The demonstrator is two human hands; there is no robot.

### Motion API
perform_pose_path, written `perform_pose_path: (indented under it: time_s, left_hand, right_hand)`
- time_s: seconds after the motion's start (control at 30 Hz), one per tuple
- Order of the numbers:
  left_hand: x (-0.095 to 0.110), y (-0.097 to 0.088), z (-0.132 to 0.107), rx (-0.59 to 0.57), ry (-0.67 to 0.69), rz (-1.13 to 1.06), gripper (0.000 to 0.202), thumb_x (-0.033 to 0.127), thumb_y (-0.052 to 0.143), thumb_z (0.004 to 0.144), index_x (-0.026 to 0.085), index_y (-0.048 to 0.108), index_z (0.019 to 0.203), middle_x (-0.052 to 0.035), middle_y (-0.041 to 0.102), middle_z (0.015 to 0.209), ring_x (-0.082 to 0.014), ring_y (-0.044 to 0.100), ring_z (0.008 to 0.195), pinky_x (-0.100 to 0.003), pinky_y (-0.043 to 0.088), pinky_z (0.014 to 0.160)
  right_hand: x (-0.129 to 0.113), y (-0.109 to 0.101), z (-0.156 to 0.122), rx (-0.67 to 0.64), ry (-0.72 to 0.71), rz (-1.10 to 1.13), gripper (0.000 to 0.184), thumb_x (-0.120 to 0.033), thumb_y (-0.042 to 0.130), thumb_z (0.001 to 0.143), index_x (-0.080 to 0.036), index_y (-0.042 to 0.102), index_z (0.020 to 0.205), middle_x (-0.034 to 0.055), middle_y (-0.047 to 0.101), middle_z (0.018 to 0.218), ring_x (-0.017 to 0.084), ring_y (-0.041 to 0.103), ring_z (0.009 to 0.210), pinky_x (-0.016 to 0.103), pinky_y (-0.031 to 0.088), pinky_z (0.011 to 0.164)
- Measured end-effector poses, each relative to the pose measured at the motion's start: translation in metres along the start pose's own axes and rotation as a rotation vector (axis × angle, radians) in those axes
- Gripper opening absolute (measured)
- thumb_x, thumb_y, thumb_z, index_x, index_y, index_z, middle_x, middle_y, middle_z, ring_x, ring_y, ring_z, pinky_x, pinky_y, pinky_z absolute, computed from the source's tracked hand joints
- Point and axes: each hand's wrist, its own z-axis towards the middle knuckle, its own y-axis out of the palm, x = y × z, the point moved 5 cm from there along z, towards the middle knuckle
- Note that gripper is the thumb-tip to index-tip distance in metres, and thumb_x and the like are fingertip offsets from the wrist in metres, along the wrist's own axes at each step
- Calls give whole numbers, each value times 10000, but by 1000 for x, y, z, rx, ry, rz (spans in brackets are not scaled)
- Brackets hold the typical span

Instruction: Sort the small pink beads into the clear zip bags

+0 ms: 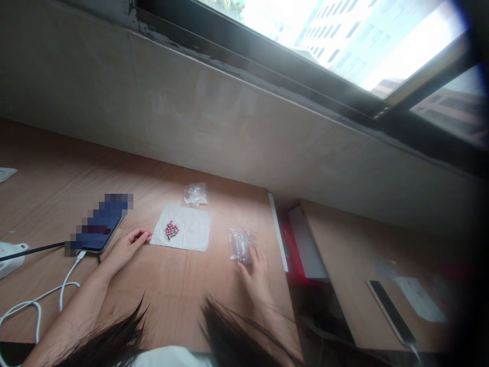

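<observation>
A white cloth lies on the wooden table, with a small heap of pink beads and dark bits near its left side. My left hand rests on the table, fingers loosely curled, fingertips touching the cloth's left edge. My right hand lies flat with fingers stretched out, its tips on a small clear plastic bag. A second clear bag sits beyond the cloth.
A phone lies left of my left hand, with a white cable plugged in. A white object sits at the far left. To the right are a gap with red and white things and another desk with a dark phone.
</observation>
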Motion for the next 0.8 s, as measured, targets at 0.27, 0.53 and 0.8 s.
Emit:
perform_pose_path:
  time_s: [0.27, 0.53, 0.8]
  left_hand:
    - [-6, 4, 1, 16, 29, -30, 392, 501, 432, 713, 164, 605, 813, -49, 654, 836, -197, 588, 794, -267, 433, 747]
    - [-4, 3, -2, 53, 42, -58, 353, 488, 461, 698, 182, 610, 795, -40, 666, 812, -210, 596, 798, -246, 452, 696]
    - [-8, 6, -1, 96, 86, -93, 310, 481, 478, 697, 209, 613, 760, -29, 662, 786, -220, 593, 799, -263, 461, 716]
  right_hand:
    - [9, 34, 4, 107, -39, -43, 437, -183, 348, 774, -146, 399, 1207, 127, 391, 1258, 242, 338, 1154, 446, 292, 912]
    - [-5, 43, 51, 180, -2, -79, 479, -157, 362, 713, -133, 416, 1189, 148, 419, 1223, 313, 326, 1138, 518, 235, 888]
    - [-82, 55, 100, 115, -164, 101, 688, -40, 339, 570, -121, 322, 1253, 100, 369, 1270, 267, 280, 1183, 442, 251, 937]
